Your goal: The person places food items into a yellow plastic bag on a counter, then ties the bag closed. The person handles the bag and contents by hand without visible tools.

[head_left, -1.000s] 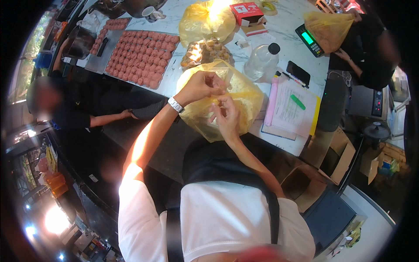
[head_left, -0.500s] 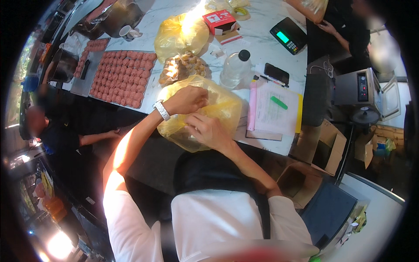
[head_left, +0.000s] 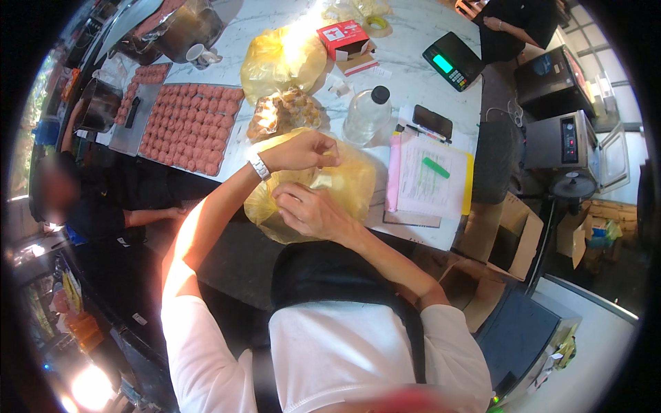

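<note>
A translucent yellow plastic bag [head_left: 354, 180] lies at the table's near edge, partly hanging over it, under both my hands. My left hand [head_left: 303, 151], with a white wristwatch, is closed with bent fingers on the bag's far side. Nearer to me, my right hand [head_left: 313, 210] pinches the bag's plastic at its left part. Just beyond sits a clear bag of brown and yellow pieces [head_left: 286, 113], and behind that a full, tied yellow bag [head_left: 282, 65]. A clear bottle with a black cap [head_left: 367, 117] stands to the right of these.
Left on the table is a tray of pink meatballs [head_left: 189, 127], with metal pots [head_left: 186, 34] behind. A red box [head_left: 343, 40], a scale [head_left: 453, 60], a phone [head_left: 432, 122] and a paper folder [head_left: 430, 175] occupy the right. Cardboard boxes [head_left: 506, 234] stand below; other people are at both sides.
My right hand has shifted left and slightly toward me along the bag, while my left hand has moved little. At the upper right, another person's arm with a clear bag has gone from view.
</note>
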Available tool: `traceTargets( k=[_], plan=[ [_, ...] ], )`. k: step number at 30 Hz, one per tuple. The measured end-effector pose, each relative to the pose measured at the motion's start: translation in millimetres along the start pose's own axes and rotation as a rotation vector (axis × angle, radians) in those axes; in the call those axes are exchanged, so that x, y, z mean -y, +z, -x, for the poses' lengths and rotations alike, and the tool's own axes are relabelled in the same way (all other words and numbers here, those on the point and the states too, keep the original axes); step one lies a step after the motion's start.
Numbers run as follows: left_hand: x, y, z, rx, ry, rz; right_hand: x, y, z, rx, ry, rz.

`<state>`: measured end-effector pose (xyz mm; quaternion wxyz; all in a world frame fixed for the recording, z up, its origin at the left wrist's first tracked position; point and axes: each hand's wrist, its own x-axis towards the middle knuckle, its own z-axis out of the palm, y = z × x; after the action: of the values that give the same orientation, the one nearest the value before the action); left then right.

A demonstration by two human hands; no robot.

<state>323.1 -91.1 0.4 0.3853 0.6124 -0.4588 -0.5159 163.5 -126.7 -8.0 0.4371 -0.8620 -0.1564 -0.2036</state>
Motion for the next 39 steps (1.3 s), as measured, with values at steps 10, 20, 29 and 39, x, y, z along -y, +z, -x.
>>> traceTargets(
  k=[10,20,29,39],
  plan=[
    [-12,-11,-5,0.031,-0.099,-0.108,-4,-3,-11,0.208,-0.131,0.295],
    [-4,-20,-8,0.101,-0.086,-0.035,-19,-12,-37,0.32,-0.312,0.845],
    [-1,-23,-12,0.056,-0.089,-0.09,-19,-32,-33,0.406,-0.399,0.244],
    [10,-8,36,-0.22,-0.028,-0.208,-24,-74,-8,0.377,-0.285,0.569]
  ],
)
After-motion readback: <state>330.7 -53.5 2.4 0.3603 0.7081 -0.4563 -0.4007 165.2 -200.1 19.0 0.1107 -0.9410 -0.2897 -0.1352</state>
